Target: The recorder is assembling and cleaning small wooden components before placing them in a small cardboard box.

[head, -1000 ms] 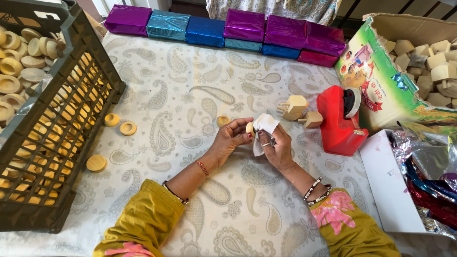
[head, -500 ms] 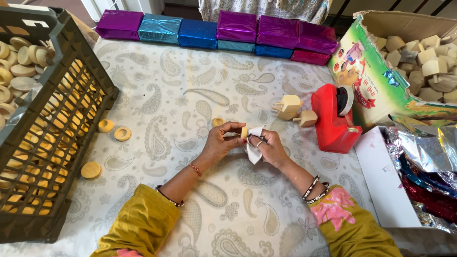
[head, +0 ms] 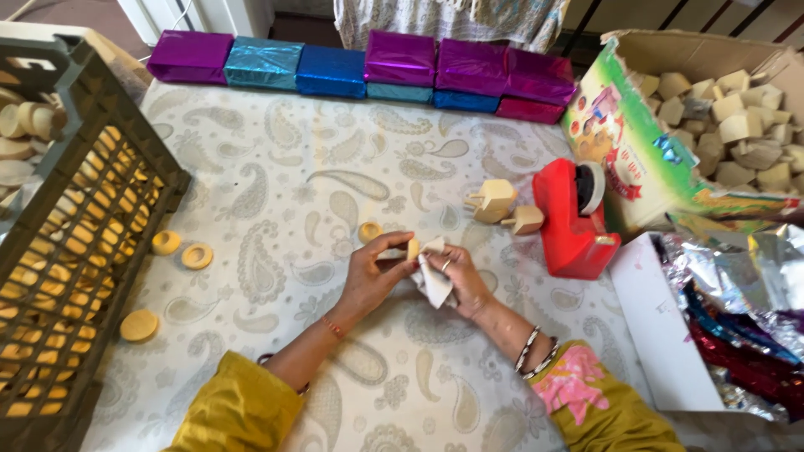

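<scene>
Red plastic tape dispenser point(head: 574, 219) at 2 o'clock | left hand point(head: 374, 270), right hand point(head: 456, 272) both clamped on small round wooden piece point(head: 413, 249) and white paper sheet point(head: 435, 277) | grip unchanged since earlier frame.

Crate point(head: 75, 251) left; tape dispenser point(head: 574, 222) right; wrapped boxes point(head: 360, 67) behind (row); discs point(head: 180, 251) beside crate.
</scene>
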